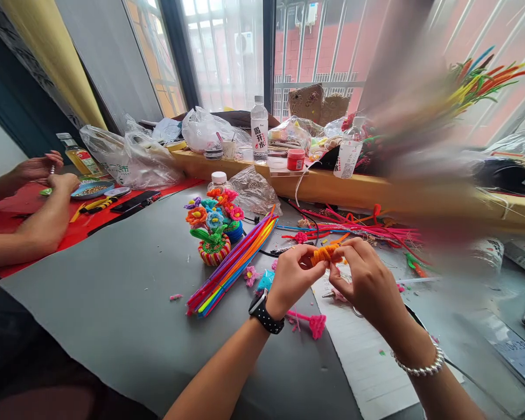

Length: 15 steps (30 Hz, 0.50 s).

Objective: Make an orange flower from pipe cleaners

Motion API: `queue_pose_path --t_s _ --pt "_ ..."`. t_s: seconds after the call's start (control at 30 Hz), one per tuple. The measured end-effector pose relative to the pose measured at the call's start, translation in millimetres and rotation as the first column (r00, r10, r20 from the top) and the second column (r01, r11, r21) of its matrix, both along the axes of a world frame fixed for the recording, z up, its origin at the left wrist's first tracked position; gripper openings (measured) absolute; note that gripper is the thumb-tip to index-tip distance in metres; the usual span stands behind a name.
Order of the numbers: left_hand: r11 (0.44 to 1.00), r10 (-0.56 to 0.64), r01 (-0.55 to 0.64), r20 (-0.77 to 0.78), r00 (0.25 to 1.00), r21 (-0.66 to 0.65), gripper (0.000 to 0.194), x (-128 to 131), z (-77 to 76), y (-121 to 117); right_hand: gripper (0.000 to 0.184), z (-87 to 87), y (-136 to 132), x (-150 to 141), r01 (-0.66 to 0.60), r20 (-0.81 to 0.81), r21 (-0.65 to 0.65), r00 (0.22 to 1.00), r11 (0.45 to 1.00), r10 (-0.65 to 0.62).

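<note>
Reaches in from the bottom edge, nearest the camera, with two bare forearms [227, 373], wearing a black dotted watch strap [266, 313] on the left wrist and a beaded bracelet [421, 363] on the right. Pinches a fuzzy orange coil [325, 254] between thumb and fingers of the left hand [295, 274]; grips its other end with the bent fingers of the right hand [370, 280], gathered close. Holds the coil over the grey desk [126, 326], near the upper end of a white paper sheet [376, 373].

Below the left wrist, a pink flower head [317, 326] on a stem. Farther left, lying aslant, a bundle of coloured pipe cleaners [234, 262], just beside a striped pot [214, 251] of fuzzy flowers. Beyond the hands, loose pink and red stems [367, 224]; on the ledge [227, 169] behind, a clear bottle [259, 131] and a red jar [296, 159].

Blurred at the right, a bunch of coloured stems [492, 79]. At the far left, a co-worker's hands [65, 182] beside a blue dish [91, 189], on red covering.
</note>
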<state>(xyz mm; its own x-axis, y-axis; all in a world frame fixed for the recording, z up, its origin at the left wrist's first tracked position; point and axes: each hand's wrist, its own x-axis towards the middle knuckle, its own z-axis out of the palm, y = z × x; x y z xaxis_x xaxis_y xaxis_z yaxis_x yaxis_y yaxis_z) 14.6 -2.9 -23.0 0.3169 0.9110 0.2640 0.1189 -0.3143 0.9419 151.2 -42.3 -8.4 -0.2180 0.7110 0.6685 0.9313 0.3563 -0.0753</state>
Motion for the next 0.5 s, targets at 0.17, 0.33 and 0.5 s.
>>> queue_pose_path --t_s 0.17,0.33,0.5 --pt "0.998 -0.025 0.027 -0.029 0.999 0.051 0.017 -1.4 2.9 0.7 0.008 2.0 0.7 6.2 -0.071 -0.044 -0.014 0.997 0.997 0.070" --pt "0.855 0.199 -0.143 -0.061 0.978 0.498 0.015 -3.0 1.7 1.8 0.018 4.7 0.3 6.7 -0.040 -0.433 -0.127 0.901 0.991 -0.019" --pt "0.672 0.267 -0.127 -0.079 0.960 0.730 0.031 -3.5 -2.4 1.6 0.034 8.2 -0.9 7.1 -0.213 -0.714 -0.374 0.687 0.903 -0.134"
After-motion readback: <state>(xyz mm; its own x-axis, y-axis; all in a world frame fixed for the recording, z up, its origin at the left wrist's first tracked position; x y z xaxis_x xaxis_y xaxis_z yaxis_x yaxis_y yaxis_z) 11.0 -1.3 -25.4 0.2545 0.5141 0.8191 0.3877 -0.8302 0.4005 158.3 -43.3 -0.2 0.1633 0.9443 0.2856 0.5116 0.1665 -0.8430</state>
